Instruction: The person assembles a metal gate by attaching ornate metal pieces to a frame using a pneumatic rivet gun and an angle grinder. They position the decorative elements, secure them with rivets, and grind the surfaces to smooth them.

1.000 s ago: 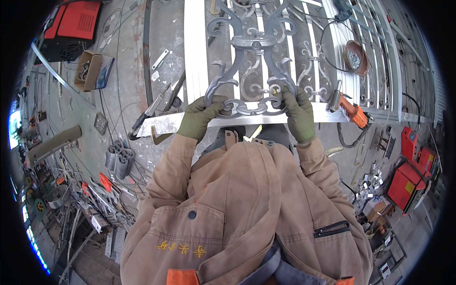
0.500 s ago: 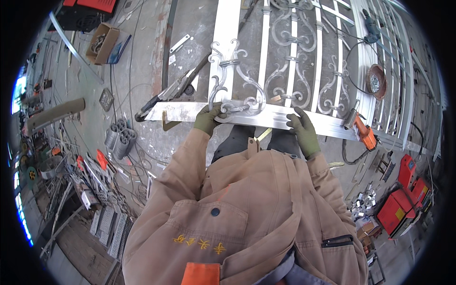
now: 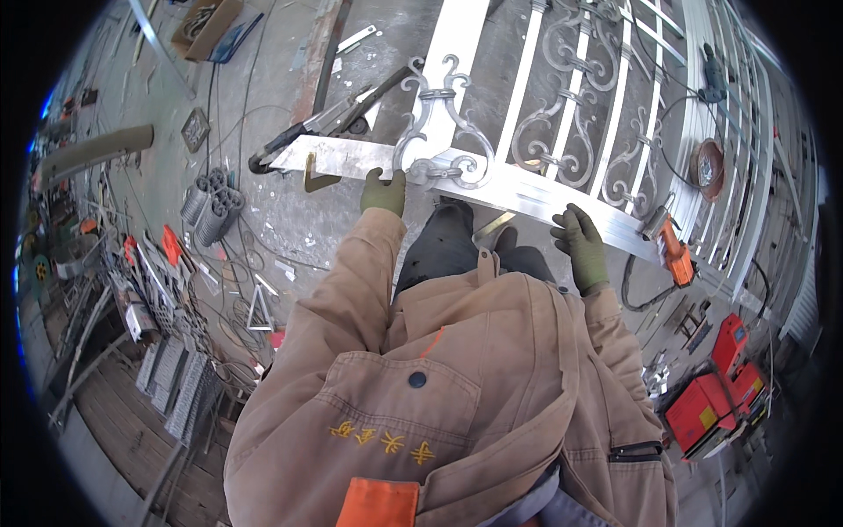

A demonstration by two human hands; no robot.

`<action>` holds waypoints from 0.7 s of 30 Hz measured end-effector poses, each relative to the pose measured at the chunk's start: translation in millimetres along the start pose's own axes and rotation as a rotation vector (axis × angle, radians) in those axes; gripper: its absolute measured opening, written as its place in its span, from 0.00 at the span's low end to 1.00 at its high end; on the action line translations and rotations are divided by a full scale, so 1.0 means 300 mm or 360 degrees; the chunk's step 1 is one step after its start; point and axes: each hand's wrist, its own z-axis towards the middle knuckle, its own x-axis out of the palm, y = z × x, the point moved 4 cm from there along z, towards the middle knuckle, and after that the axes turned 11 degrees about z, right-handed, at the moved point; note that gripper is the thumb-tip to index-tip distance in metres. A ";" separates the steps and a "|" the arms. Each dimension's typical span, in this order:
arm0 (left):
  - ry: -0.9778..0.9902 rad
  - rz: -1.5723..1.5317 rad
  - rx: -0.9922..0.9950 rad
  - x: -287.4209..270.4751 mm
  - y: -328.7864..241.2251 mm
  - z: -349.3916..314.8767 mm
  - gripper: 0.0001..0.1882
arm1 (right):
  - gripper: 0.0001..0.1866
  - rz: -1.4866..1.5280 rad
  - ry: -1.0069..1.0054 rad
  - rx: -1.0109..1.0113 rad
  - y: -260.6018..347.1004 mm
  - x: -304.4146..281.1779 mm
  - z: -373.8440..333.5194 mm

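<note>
Just right of the left hand [image 3: 384,193], a grey metal scroll ornament [image 3: 430,169] lies flat over the silver rail [image 3: 537,195], its collared end reaching away from me along a wide pale bar [image 3: 457,48]. Both hands wear olive gloves. Left: finger and thumb spread, nothing visible pinched; tips at the rail's near edge, thumb right beside the ornament's curve. I cannot tell from here whether it touches either one. Right hand [image 3: 580,250]: fingers apart and slightly bent, holding nothing I can make out, near the rail's near edge and well clear of the ornament. Left of the left hand, a brass-coloured angled piece [image 3: 312,178] hangs at the rail's edge; beyond that, a long grey tool [image 3: 307,132] with a dark end lies on the rail's far side. Between the hands but farther out, I note more scrollwork [image 3: 575,63] set among narrow pale bars [image 3: 519,88]. To the right of the right hand sits an orange-bodied tool [image 3: 675,256]; past it, farther out, a rusty-brown bowl [image 3: 716,186] holds small pieces, too small to identify.
</note>
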 end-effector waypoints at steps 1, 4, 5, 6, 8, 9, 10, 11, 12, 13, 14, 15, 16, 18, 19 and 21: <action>-0.0008 -0.0037 -0.0009 -0.002 0.034 -0.020 0.40 | 0.36 -0.0022 0.0020 -0.0007 0.003 -0.017 0.004; 0.0010 0.0002 -0.0047 -0.012 0.187 -0.112 0.39 | 0.36 -0.0081 0.0103 -0.0039 -0.010 -0.063 0.025; 0.0023 0.0038 -0.0067 -0.009 0.259 -0.160 0.38 | 0.36 -0.0102 0.0118 -0.0057 -0.016 -0.067 0.019; 0.0088 0.0086 -0.0088 0.007 0.358 -0.215 0.39 | 0.36 -0.0126 0.0143 -0.0073 -0.022 -0.068 0.009; 0.0195 0.0185 -0.0151 0.062 0.629 -0.335 0.41 | 0.36 -0.0146 0.0231 -0.0106 -0.044 -0.074 -0.018; 0.0188 0.0171 -0.0210 0.092 0.835 -0.398 0.38 | 0.36 -0.0128 0.0340 -0.0106 -0.072 -0.072 -0.033; 0.0162 0.0380 -0.0135 0.132 0.857 -0.516 0.35 | 0.36 -0.0146 0.0374 -0.0127 -0.124 -0.110 -0.033; 0.0341 0.0460 -0.0238 0.157 0.883 -0.627 0.35 | 0.35 -0.0174 0.0358 -0.0102 -0.173 -0.142 -0.040; 0.0406 0.0458 -0.0261 0.173 0.951 -0.749 0.34 | 0.35 -0.0208 0.0375 -0.0066 -0.222 -0.164 -0.052; 0.0367 0.0489 -0.0324 0.198 1.026 -0.863 0.33 | 0.35 -0.0238 0.0388 -0.0024 -0.277 -0.182 -0.068; 0.0392 0.0435 -0.0338 0.221 1.103 -0.970 0.32 | 0.35 -0.0320 0.0418 0.0034 -0.344 -0.204 -0.071; 0.0666 0.0399 -0.0330 0.242 1.132 -1.043 0.33 | 0.36 -0.0412 0.0427 0.0075 -0.413 -0.234 -0.057; 0.0713 0.0290 -0.0428 0.263 1.248 -1.131 0.32 | 0.36 -0.0477 0.0452 0.0139 -0.481 -0.233 -0.060; 0.0846 0.0358 -0.0364 0.310 1.358 -1.251 0.31 | 0.35 -0.0610 0.0520 0.0155 -0.567 -0.229 -0.067; 0.0830 0.0321 -0.0381 0.307 1.391 -1.285 0.31 | 0.34 -0.0674 0.0532 0.0155 -0.601 -0.219 -0.060; 0.0787 0.0257 -0.0397 0.284 1.429 -1.315 0.30 | 0.31 -0.0714 0.0547 0.0165 -0.651 -0.181 -0.018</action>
